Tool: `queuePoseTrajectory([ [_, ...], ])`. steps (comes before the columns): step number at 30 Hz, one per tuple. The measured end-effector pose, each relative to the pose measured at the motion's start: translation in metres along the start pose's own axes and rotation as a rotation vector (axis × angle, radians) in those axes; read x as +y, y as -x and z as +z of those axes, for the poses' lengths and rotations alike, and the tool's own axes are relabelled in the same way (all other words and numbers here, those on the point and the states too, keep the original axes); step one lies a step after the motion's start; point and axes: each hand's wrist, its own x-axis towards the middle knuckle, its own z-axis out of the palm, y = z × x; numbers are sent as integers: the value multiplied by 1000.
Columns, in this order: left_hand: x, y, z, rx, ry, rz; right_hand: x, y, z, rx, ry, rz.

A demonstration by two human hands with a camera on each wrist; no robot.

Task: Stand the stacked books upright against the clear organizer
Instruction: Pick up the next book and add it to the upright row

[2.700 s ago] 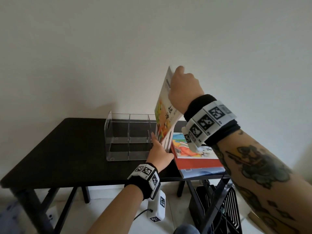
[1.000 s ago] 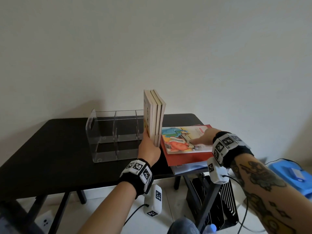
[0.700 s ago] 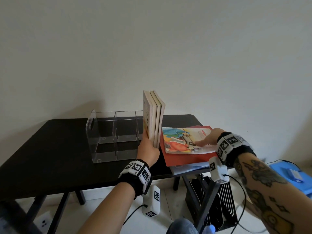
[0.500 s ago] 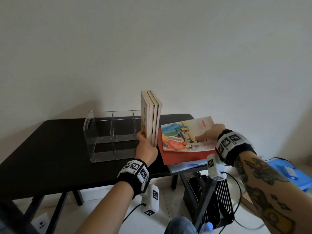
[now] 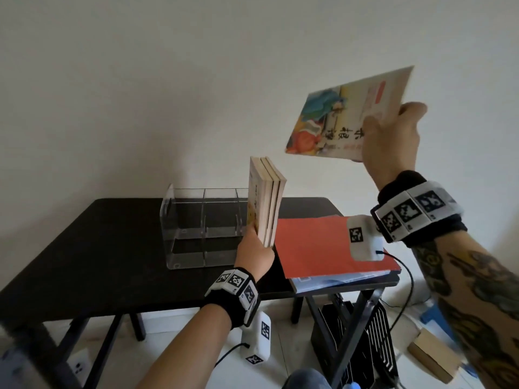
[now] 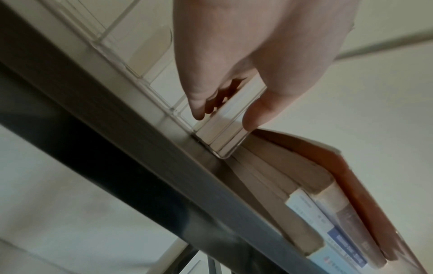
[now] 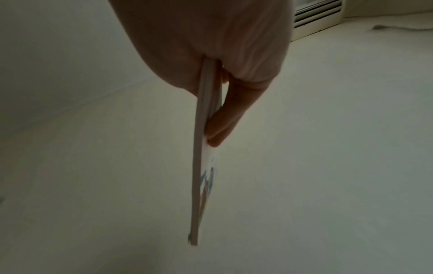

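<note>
Plain room in a home, set up as a small study corner
A black desk (image 5: pixel 84 248) against a bare white wall (image 5: pixel 168 94), tiled floor (image 5: pixel 280 341), a wall socket (image 5: pixel 80 366) low down, an air-conditioner vent (image 7: pixel 316 14) overhead

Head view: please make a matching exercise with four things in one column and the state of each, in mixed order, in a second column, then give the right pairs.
Things:
1. illustrated book
2. three upright books
3. red book
4. clear organizer

States:
A. lies flat on top of the remaining stack
B. stands on the black table, nothing inside it
C. held in the air by the right hand
D. stand against the organizer, steadied by the left hand

Pairs: 1-C, 2-D, 3-A, 4-B
</note>
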Motion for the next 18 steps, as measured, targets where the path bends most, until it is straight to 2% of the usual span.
queuePoseTrajectory([
  [3,-3,0,-2,-13,-30,23,-34,11,11,-38,-86,-94],
  [7,-5,2,-3,-43,-57,19,-56,25,32,-159,-27,-180],
  [12,-7,2,-5,-74,-77,6,-59,42,53,-328,190,-295],
  [18,-7,7,-8,-95,-72,-60,-60,57,72,-433,491,-371],
])
